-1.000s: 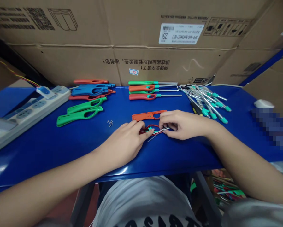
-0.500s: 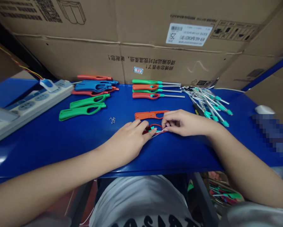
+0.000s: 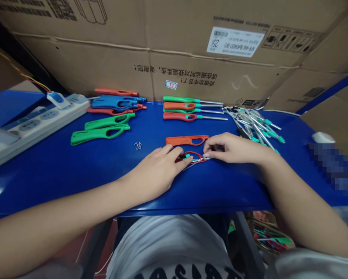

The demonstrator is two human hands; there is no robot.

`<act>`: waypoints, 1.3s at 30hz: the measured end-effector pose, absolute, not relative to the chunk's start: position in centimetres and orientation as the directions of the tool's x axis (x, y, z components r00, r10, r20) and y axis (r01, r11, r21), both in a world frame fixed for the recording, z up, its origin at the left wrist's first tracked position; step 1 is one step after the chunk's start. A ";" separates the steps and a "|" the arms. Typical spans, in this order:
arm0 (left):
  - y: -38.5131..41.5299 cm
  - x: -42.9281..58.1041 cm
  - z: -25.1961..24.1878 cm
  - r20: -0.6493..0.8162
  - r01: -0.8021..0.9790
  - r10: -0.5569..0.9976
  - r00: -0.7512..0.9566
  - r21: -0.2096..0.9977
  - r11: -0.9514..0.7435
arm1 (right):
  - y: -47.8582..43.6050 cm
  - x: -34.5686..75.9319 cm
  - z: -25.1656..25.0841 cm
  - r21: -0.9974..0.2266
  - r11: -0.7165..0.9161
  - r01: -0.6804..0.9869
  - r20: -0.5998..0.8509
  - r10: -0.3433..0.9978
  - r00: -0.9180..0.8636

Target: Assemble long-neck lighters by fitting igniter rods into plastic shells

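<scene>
A red lighter half-shell [image 3: 197,153] lies on the blue table with a teal trigger piece and thin wires in it. My left hand [image 3: 162,166] grips its handle end, thumb and fingers closed and covering most of it. At the loop's far end, my right hand [image 3: 224,149] pinches the thin wires [image 3: 202,159] between thumb and index finger. Just beyond both hands rests an orange half-shell [image 3: 185,140], its inner side up. Several small screws [image 3: 138,146] sit in a heap to the left.
Several lighter shells [image 3: 104,133] are stacked at the back left beside a white power strip [image 3: 40,126]. Assembled lighters [image 3: 179,116] with metal tubes lie at the back middle. A pile of tube assemblies [image 3: 258,124] is at the right. A cardboard box [image 3: 104,66] walls the back.
My right hand has shifted slightly right along the loop, still pinching the wires. My left hand stays on the red half-shell. The view has tilted a little.
</scene>
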State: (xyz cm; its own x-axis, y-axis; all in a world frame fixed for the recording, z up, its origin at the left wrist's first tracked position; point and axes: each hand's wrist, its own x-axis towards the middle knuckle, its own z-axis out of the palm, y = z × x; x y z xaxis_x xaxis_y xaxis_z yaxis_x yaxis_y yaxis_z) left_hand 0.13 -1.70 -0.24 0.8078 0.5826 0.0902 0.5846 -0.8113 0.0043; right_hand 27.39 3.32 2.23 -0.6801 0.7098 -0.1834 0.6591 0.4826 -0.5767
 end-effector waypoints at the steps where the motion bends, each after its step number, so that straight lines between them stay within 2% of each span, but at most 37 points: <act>1: -1.7 0.1 -0.2 0.094 0.583 0.582 0.808 0.012 -0.812 | 3.4 27.4 2.2 -0.586 0.466 0.663 -0.200 0.710 -0.676; 11: -1.5 0.2 -0.2 0.098 0.581 0.581 0.808 0.036 -0.813 | 3.6 27.2 2.0 -0.634 0.335 0.697 -0.284 0.738 -0.612; 14: -1.5 0.3 -0.1 0.141 0.604 0.608 0.781 0.076 -0.793 | 3.5 27.1 1.9 -0.630 0.416 0.656 -0.180 0.743 -0.644; 20: -1.4 0.4 0.4 0.141 0.617 0.629 0.765 0.122 -0.777 | 2.5 26.2 1.9 -0.636 0.621 0.458 0.028 0.612 -0.791; 26: -1.2 0.3 0.3 0.148 0.601 0.618 0.772 0.147 -0.786 | 1.9 25.2 1.6 -0.495 0.710 0.501 0.003 0.578 -0.816; 28: -1.2 0.3 0.3 0.148 0.600 0.617 0.773 0.145 -0.786 | 1.9 25.2 1.6 -0.484 0.709 0.512 -0.010 0.581 -0.814; 33: -1.2 0.2 0.2 0.140 0.597 0.609 0.781 0.120 -0.793 | 2.4 25.7 1.6 -0.610 0.645 0.460 0.015 0.590 -0.808; 39: -1.2 0.1 0.2 0.129 0.591 0.589 0.797 0.029 -0.806 | 3.0 26.0 1.2 -0.701 0.491 0.516 -0.033 0.701 -0.712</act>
State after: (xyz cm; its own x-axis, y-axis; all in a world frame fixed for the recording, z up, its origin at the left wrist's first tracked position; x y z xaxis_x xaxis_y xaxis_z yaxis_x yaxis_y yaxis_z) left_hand 0.09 -1.23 0.19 0.7974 0.5895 0.1291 0.5911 -0.8061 0.0294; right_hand 25.98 2.95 1.19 -0.7122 0.7012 -0.0331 0.5164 0.4915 -0.7013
